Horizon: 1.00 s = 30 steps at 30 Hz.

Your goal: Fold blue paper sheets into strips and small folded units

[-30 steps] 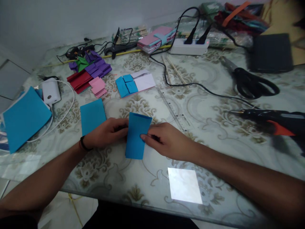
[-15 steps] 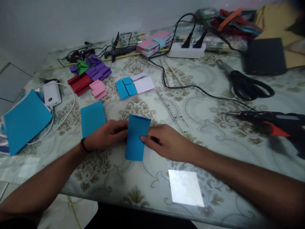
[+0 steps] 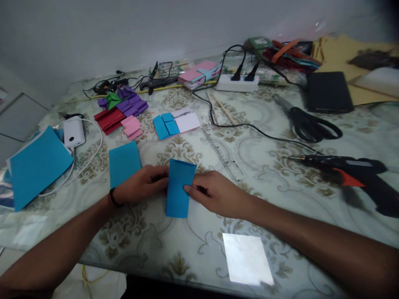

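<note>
A folded blue sheet of paper (image 3: 178, 195) stands nearly upright between my two hands, its open fold showing along the top edge. My right hand (image 3: 209, 191) pinches its right side, thumb on the near face and fingers behind. At its left edge, my left hand (image 3: 146, 182) grips it with curled fingers, partly hidden by the paper. Beneath and beyond my left hand lies a flat blue sheet (image 3: 124, 164). A white square (image 3: 248, 258), paper or a patch of light, shows on the table near the front edge.
Scissors (image 3: 311, 123) and a glue gun (image 3: 349, 166) lie at the right, a clear ruler (image 3: 222, 155) in the middle. Folded paper pieces (image 3: 132, 104) and a blue-and-white card (image 3: 177, 123) lie beyond. A power strip (image 3: 237, 83) sits at the back, blue sheets (image 3: 42, 166) at the left.
The camera view has tilted up and shifted slightly, so everything sits lower in the picture. Both hands keep the same hold on the folded blue paper.
</note>
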Motion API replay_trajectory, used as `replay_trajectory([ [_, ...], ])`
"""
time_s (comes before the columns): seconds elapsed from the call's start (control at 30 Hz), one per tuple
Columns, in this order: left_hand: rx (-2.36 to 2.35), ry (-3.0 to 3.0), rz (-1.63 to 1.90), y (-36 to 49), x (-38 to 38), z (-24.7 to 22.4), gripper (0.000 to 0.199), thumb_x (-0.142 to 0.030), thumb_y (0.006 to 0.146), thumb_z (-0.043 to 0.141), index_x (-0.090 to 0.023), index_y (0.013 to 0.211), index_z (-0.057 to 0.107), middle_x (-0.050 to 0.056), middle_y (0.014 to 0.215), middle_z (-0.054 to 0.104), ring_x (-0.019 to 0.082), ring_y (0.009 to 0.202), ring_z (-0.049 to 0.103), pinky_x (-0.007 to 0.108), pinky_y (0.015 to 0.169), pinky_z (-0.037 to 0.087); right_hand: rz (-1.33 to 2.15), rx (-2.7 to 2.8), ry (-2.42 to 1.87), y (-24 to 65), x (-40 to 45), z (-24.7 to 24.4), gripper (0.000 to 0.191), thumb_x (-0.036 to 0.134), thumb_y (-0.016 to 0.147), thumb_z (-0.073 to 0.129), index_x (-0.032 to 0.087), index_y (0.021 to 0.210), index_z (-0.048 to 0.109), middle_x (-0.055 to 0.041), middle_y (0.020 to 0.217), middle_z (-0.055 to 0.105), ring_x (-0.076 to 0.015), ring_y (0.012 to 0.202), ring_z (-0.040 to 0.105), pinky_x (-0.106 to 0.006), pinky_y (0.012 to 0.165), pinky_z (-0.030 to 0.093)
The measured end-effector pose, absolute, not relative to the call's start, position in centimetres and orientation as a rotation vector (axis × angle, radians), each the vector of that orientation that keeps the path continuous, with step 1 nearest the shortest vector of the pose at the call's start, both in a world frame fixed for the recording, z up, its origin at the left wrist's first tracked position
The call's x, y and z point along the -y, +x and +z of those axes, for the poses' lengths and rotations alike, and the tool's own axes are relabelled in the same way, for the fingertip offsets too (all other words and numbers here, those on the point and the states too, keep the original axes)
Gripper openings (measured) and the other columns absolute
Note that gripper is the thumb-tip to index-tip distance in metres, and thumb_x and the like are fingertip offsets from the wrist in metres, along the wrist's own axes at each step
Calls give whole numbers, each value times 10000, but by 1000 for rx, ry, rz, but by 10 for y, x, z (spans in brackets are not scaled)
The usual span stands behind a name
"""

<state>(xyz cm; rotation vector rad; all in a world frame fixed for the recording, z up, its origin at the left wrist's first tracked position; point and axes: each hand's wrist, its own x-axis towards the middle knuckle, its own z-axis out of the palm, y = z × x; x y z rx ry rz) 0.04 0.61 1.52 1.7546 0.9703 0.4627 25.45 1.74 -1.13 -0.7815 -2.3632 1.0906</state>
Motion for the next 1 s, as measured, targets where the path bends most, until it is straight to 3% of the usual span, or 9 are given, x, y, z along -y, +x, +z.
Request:
replay_trajectory([
  [0.63,-1045,1776,417,1,-5,17,269,-357,1039,526,-156,937,673,22,894,715,142,761,601,231,683,462,1081,2380,-800,253,-17,-15,397,361,1027,464,169,680,473,7,616,518,-86,576,442,-249,600,265],
  [0.8,-1050,1767,433,0,-5,15,334,-394,1043,527,-147,858,656,11,779,656,132,695,556,225,629,437,1064,2386,-779,253,-18,-13,392,348,1028,455,171,678,460,2,629,521,-88,580,441,-253,600,260],
  [1.0,-1048,1786,430,1,-7,17,328,-421,1051,537,-149,946,688,42,915,731,167,818,641,247,733,507,1108,2384,-810,254,-18,-11,377,355,1021,460,174,690,457,-2,645,531,-91,592,453,-255,610,267],
])
